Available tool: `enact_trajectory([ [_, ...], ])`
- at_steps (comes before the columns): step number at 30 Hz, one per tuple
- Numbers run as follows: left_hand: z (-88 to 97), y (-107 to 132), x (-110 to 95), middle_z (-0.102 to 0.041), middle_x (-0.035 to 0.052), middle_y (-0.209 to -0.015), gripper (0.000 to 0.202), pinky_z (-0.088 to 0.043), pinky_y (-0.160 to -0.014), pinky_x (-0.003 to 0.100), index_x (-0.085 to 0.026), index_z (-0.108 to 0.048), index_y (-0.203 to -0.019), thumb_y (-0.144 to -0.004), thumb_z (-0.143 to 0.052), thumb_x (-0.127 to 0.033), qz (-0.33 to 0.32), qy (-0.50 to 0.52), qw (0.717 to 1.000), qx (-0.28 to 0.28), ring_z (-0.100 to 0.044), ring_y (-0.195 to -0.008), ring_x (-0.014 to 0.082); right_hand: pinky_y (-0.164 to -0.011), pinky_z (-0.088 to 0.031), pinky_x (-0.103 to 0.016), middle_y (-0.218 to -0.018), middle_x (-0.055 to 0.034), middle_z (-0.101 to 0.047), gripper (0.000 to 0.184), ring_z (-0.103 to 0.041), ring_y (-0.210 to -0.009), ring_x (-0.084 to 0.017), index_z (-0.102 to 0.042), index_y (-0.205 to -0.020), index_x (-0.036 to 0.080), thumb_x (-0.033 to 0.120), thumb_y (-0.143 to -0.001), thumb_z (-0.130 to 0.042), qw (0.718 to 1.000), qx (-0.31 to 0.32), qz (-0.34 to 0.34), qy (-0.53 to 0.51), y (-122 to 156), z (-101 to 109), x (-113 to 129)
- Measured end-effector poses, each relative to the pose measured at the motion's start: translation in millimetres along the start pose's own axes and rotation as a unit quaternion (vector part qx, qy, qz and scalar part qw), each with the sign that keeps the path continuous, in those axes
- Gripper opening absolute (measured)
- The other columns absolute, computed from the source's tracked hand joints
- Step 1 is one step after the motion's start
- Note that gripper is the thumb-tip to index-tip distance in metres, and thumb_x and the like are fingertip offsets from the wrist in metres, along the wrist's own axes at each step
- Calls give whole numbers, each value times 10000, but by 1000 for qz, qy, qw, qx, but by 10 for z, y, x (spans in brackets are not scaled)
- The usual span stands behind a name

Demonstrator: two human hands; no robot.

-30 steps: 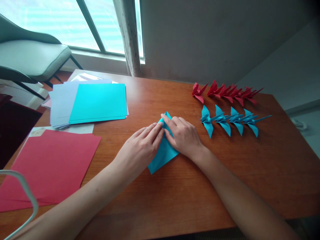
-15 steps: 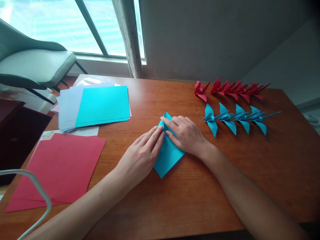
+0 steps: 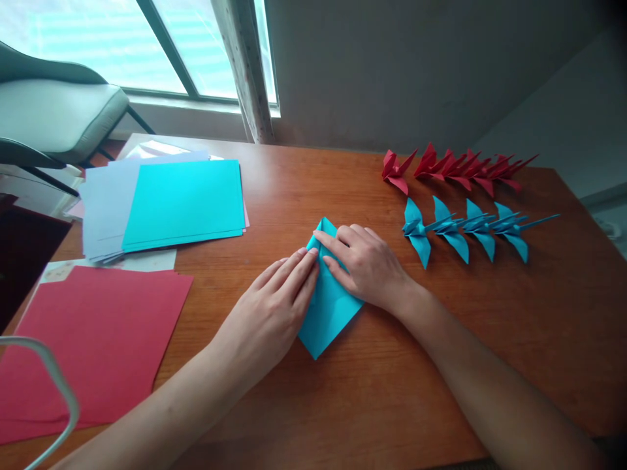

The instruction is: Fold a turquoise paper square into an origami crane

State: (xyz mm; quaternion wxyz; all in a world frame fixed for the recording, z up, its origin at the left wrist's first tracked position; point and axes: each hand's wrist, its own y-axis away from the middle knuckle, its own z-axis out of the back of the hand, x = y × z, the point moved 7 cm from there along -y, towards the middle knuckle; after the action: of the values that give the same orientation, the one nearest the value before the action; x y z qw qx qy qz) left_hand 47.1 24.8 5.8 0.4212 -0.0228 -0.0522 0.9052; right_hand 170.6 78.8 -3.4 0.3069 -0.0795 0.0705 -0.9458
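Note:
A sheet of blue origami paper (image 3: 333, 307), folded to a kite-like diamond, lies on the table with one point towards me. At its upper left edge, my left hand (image 3: 274, 303) has its fingers pressed together on the fold. My right hand (image 3: 369, 261) rests on the paper's upper right side, index finger stretched out towards the top point and thumb apart from it. The other right fingers are bent. Both hands cover part of the paper's edges, and the underside is hidden.
Several blue paper cranes (image 3: 463, 228) stand in a row at right, behind them a row of red paper cranes (image 3: 467, 171). To the left lie blue sheets (image 3: 186, 202), white sheets (image 3: 105, 209) and red sheets (image 3: 93, 346). A white cable (image 3: 59, 385) loops at the lower left.
The view has shifted slightly, so the sheets at left sit further left. Both hands keep nearly the same places on the blue origami paper.

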Motion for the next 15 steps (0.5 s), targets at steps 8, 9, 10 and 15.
enact_trajectory([
  [8,-26,10,5,-386,150,-1601,543,-298,-1215,459,-53,-475,-1480,-953,-383,-145,6,17,1000,24,-355,-1484,321,-802,-393,-375,-1044,-117,-645,423,-523,-931,-253,-564,-1378,163,346,-1021,-430,1000,1,-6,-8,7,10,-2],
  [9,-26,8,6,-385,147,-1603,541,-290,-1218,457,-56,-475,-1481,-957,-384,-154,5,18,999,26,-351,-1486,320,-800,-394,-374,-1040,-117,-645,424,-525,-931,-253,-564,-1379,164,345,-1019,-433,1000,2,-8,-9,9,10,-3],
  [10,-24,6,8,-385,144,-1604,538,-285,-1219,457,-59,-475,-1482,-962,-385,-164,5,19,999,28,-349,-1487,319,-799,-396,-372,-1034,-116,-645,424,-526,-931,-253,-564,-1379,164,344,-1017,-436,1000,2,-9,-9,10,11,-4],
  [15,-10,0,11,-411,124,-1592,515,-286,-1213,450,-75,-493,-1471,-986,-377,-203,-2,20,1000,24,-364,-1479,305,-800,-409,-375,-1022,-111,-646,417,-533,-925,-254,-581,-1362,163,341,-1010,-443,1000,-9,-8,-11,17,21,-4],
])
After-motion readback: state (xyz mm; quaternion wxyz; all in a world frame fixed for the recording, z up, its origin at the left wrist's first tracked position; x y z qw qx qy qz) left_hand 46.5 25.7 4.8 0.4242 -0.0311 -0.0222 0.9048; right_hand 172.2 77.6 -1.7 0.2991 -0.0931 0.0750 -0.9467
